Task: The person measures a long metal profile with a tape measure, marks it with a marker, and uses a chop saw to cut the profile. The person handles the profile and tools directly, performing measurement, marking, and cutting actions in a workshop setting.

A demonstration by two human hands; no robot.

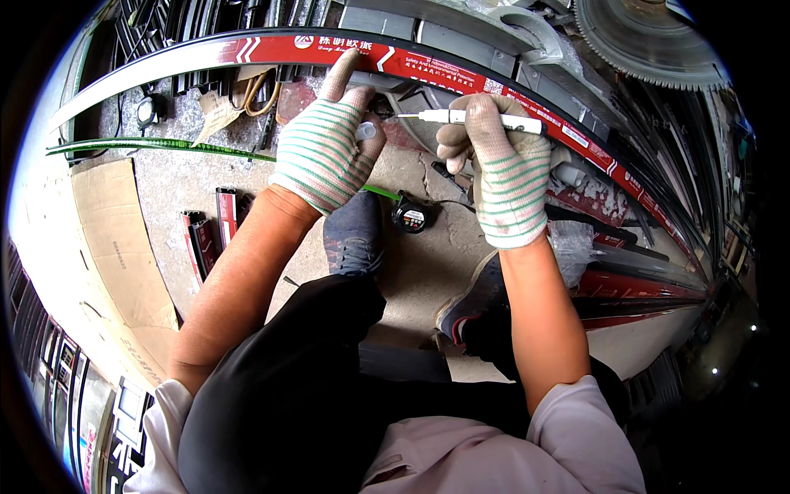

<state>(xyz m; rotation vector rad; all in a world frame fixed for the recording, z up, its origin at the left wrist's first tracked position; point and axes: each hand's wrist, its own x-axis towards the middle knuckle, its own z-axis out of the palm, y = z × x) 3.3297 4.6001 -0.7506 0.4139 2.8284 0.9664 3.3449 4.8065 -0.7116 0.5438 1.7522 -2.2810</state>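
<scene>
My right hand (512, 177), in a white knit glove with green stripes, grips a white marker pen (517, 123). The pen lies nearly level, its bare tip toward my left hand (325, 148). That hand, gloved alike, has a small translucent pen cap (367, 130) between its thumb and curled fingers. Its index finger is stretched out and reaches the long profile (271, 49), which is covered with red printed film and curves across the view beyond both hands. Below the gloves, a black tape measure (410, 216) rests on the floor, its green blade (164, 143) drawn out leftward behind my left hand.
A large toothed saw blade (650, 45) is at the far right. Dark profiles (666, 156) crowd the right side, and short red-and-black offcuts (197, 239) stand at left. Flattened cardboard (115, 247) lies nearby. My shoes (354, 239) are on the concrete floor.
</scene>
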